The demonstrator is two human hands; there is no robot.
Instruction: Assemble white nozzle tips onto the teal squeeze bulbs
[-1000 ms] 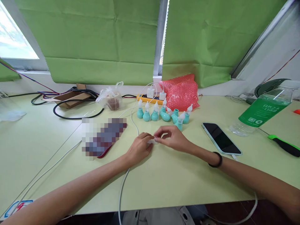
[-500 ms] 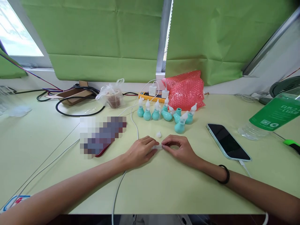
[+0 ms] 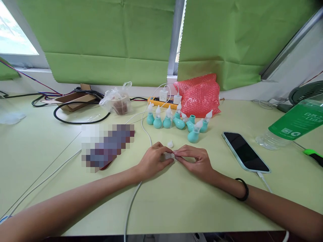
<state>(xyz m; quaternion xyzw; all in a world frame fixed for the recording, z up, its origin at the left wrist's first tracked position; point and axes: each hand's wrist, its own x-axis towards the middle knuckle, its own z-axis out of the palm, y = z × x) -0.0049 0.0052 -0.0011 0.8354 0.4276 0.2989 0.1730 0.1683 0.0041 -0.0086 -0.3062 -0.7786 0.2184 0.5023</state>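
My left hand (image 3: 152, 161) rests on the table, its thumb and fingers curved round a small translucent white plastic piece (image 3: 169, 156). From the other side, my right hand (image 3: 198, 160) pinches the right end of that piece between thumb and fingertips. Fingers hide much of its shape. Just beyond the fingertips lies a small white translucent tip (image 3: 170, 144). Farther back is a group of teal bulb syringes (image 3: 193, 136), several with clear white nozzles fitted. One teal bulb (image 3: 191, 120) shows an open neck without a nozzle. Some stand upright and others lie tilted.
A phone (image 3: 246, 151) on a cable lies to the right, near a green-labelled bottle (image 3: 294, 121). Left of my hands is a blurred-out flat object with a red edge (image 3: 107, 165). A white cable (image 3: 132, 205) passes under my left wrist. Behind are red bubble wrap (image 3: 200, 97) and a power strip (image 3: 157, 102).
My left fingers have spread somewhat from the plastic piece, so more of it shows. The right fingertips stay at its end. The view has shifted slightly.
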